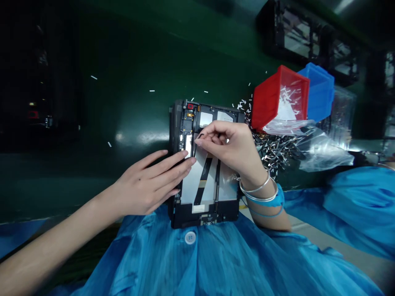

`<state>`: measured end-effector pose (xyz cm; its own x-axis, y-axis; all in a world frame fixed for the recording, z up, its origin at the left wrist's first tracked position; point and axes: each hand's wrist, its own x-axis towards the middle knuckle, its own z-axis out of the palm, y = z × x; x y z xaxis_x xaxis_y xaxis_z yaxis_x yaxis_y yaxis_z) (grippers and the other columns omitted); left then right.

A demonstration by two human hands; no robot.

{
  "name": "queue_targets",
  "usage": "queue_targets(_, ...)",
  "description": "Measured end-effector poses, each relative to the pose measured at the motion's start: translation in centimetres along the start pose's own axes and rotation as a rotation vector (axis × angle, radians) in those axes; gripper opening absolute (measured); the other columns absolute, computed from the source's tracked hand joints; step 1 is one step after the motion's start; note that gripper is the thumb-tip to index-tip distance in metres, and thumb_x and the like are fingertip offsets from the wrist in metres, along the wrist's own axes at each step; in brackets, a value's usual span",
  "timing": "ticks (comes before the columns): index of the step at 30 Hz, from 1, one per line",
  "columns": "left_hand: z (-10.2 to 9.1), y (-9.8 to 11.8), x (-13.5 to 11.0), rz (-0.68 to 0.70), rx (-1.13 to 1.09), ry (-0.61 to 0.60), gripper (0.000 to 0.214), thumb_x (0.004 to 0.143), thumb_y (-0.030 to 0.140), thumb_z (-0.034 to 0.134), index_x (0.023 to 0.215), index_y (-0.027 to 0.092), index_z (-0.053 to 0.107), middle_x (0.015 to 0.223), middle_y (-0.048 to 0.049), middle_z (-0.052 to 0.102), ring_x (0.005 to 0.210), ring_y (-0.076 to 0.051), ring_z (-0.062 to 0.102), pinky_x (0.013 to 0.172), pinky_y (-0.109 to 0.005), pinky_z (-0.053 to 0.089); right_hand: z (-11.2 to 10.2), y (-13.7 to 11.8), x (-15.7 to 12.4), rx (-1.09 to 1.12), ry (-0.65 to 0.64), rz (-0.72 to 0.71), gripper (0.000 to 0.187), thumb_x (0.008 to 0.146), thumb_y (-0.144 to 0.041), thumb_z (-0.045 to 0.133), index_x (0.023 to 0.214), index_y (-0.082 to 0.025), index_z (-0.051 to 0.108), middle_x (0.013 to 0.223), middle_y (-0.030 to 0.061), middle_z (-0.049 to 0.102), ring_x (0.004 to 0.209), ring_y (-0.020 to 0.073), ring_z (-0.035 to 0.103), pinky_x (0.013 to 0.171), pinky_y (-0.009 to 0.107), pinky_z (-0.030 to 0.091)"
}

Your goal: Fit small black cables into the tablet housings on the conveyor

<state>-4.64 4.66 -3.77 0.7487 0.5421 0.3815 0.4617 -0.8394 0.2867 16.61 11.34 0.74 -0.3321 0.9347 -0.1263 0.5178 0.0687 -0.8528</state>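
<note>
The opened black rectangular electronic device with silver panels (189, 185) lies at the near edge of the dark-green tabletop (132, 65). The left hand (148, 185), fingers loosely extended, touches its left side; the right hand (230, 142) pinches a small black strip (201, 135) over it.

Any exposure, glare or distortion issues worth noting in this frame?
Head view: far left sinks nearly into black; head view: glare patches mark the green table left of the opened device, with highlights on the clear plastic bag; head view: the outer parts look stretched, the left forearm especially.
</note>
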Motion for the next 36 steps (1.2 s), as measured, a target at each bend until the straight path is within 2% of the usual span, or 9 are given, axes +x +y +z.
queue_targets(9,0.0,-0.2,0.1,0.016,0.008,0.011,0.040,0.095,0.021,0.040,0.132,0.008,0.049,0.137,-0.0103,0.053,0.135,-0.021,0.041,0.114,-0.039,0.035,0.4,0.1,-0.1,-0.166,0.028,-0.019,0.005,0.077,-0.016,0.066,0.071,-0.016,0.065,0.060,-0.0046,0.056,0.052,0.0054,0.039,0.055,0.022,0.035)
queue_targets(22,-0.7,0.3,0.3,-0.011,-0.026,0.001,0.041,0.094,0.025,0.045,0.131,0.010,0.052,0.134,-0.0107,0.056,0.129,-0.025,0.049,0.109,-0.043,0.042,0.8,0.1,-0.3,-0.281,0.039,-0.075,0.006,0.079,-0.017,0.064,0.073,-0.019,0.065,0.057,-0.0050,0.050,0.058,0.0092,0.046,0.059,0.024,0.036)
queue_targets(24,-0.8,0.4,0.5,-0.006,-0.010,-0.008,0.040,0.094,0.027,0.045,0.129,0.010,0.054,0.132,-0.0111,0.057,0.127,-0.026,0.051,0.107,-0.044,0.043,0.7,-0.2,-0.4,-0.363,0.089,-0.089,0.006,0.081,-0.019,0.063,0.084,-0.021,0.068,0.060,-0.0037,0.052,0.061,0.0113,0.048,0.061,0.026,0.036)
queue_targets(27,-0.8,0.1,1.5,0.003,0.031,-0.018,0.038,0.094,0.027,0.043,0.125,0.010,0.057,0.128,-0.0117,0.061,0.121,-0.027,0.056,0.101,-0.045,0.048,0.3,-0.6,-1.1,-0.453,0.248,-0.100,0.021,0.085,-0.026,0.060,0.106,-0.024,0.066,0.064,-0.0008,0.056,0.065,0.0149,0.051,0.062,0.029,0.038)
queue_targets(29,-0.8,-0.5,2.6,-0.028,0.062,-0.012,0.037,0.094,0.027,0.043,0.124,0.012,0.059,0.126,-0.0115,0.062,0.118,-0.028,0.058,0.099,-0.047,0.049,-0.3,-0.7,-2.1,-0.461,0.352,-0.114,0.025,0.088,-0.030,0.057,0.111,-0.025,0.064,0.067,0.0003,0.057,0.064,0.0158,0.051,0.061,0.030,0.039)
queue_targets(33,-1.4,-1.2,4.0,-0.149,0.002,0.018,0.035,0.093,0.019,0.043,0.124,0.018,0.059,0.125,-0.0083,0.063,0.121,-0.029,0.055,0.098,-0.050,0.048,-2.1,0.4,-5.6,-0.513,0.518,-0.085,0.018,0.088,-0.033,0.057,0.101,-0.025,0.067,0.063,-0.0012,0.057,0.054,0.0134,0.048,0.054,0.028,0.038)
queue_targets(36,-1.7,0.2,3.1,-0.363,-0.149,0.192,0.039,0.091,0.014,0.046,0.129,0.022,0.054,0.127,-0.0058,0.062,0.120,-0.026,0.055,0.100,-0.048,0.048,-2.7,2.1,-8.5,-0.612,0.507,0.077,0.021,0.087,-0.040,0.058,0.088,-0.021,0.068,0.054,-0.0034,0.053,0.047,0.0111,0.045,0.049,0.025,0.033)
